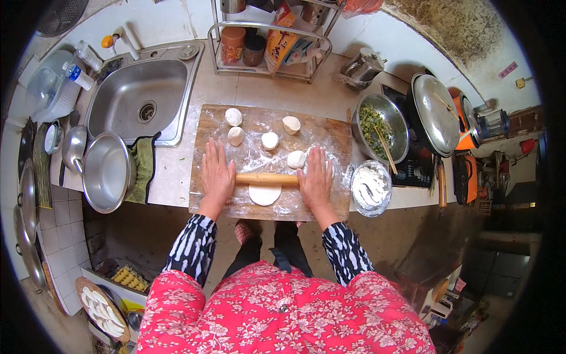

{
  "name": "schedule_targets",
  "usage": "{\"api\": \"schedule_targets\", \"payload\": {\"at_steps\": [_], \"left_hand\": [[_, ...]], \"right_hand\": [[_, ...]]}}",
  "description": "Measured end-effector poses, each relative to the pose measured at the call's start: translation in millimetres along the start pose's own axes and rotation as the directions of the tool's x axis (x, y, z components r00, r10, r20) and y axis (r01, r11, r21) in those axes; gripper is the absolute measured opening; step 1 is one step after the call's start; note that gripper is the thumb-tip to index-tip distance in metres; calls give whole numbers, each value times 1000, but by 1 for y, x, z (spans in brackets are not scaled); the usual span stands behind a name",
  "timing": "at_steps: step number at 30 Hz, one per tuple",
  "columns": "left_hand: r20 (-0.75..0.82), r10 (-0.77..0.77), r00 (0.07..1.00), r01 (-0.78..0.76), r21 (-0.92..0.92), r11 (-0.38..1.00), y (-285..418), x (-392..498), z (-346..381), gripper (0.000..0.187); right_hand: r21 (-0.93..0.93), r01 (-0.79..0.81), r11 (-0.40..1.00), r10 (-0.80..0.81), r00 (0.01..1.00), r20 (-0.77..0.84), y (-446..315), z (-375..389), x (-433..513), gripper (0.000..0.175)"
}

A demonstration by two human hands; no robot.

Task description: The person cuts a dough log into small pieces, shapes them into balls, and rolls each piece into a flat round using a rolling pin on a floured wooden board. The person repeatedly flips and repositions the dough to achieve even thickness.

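A wooden rolling pin [267, 178] lies across the far part of a flattened round of dough [264, 195] on a floured wooden board [212, 168]. My left hand [218, 170] rests flat over the pin's left end, and my right hand [315, 177] over its right end, the fingers of both stretched away from me. Beyond the pin sit several dough balls, among them one at the middle [270, 140] and one [296, 159] beside my right hand. Another lump is partly hidden behind my right fingers. At the board's right stands a bowl of white flour [372, 188].
To the right, a steel bowl of chopped green filling [381, 128] holds chopsticks, near a lidded pan [435, 115]. A steel sink [141, 97], an empty steel basin [106, 172] and a green cloth [143, 168] are at left. A metal rack [269, 26] stands behind the board.
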State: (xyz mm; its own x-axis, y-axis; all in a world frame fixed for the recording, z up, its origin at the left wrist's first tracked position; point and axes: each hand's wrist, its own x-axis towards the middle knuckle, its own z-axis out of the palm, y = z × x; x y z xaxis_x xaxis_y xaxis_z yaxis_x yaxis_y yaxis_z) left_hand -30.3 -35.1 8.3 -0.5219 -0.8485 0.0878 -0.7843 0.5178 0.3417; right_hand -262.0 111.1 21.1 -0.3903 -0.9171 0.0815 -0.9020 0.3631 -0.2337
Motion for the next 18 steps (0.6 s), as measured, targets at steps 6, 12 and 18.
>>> {"api": "schedule_targets", "payload": {"at_steps": [6,12,18], "left_hand": [[209,23,978,-15,-40,999,1,-27,-7,63],[-44,-9,999,8,-13,1000,-6,-12,4,64],[150,39,988,-28,-75,997,-10,-33,-1,67]], "right_hand": [[107,12,994,-27,990,139,-8,-9,-25,74],[90,40,995,-41,999,5,0,6,-16,73],[89,72,993,-87,981,176,8,19,-55,82]]}}
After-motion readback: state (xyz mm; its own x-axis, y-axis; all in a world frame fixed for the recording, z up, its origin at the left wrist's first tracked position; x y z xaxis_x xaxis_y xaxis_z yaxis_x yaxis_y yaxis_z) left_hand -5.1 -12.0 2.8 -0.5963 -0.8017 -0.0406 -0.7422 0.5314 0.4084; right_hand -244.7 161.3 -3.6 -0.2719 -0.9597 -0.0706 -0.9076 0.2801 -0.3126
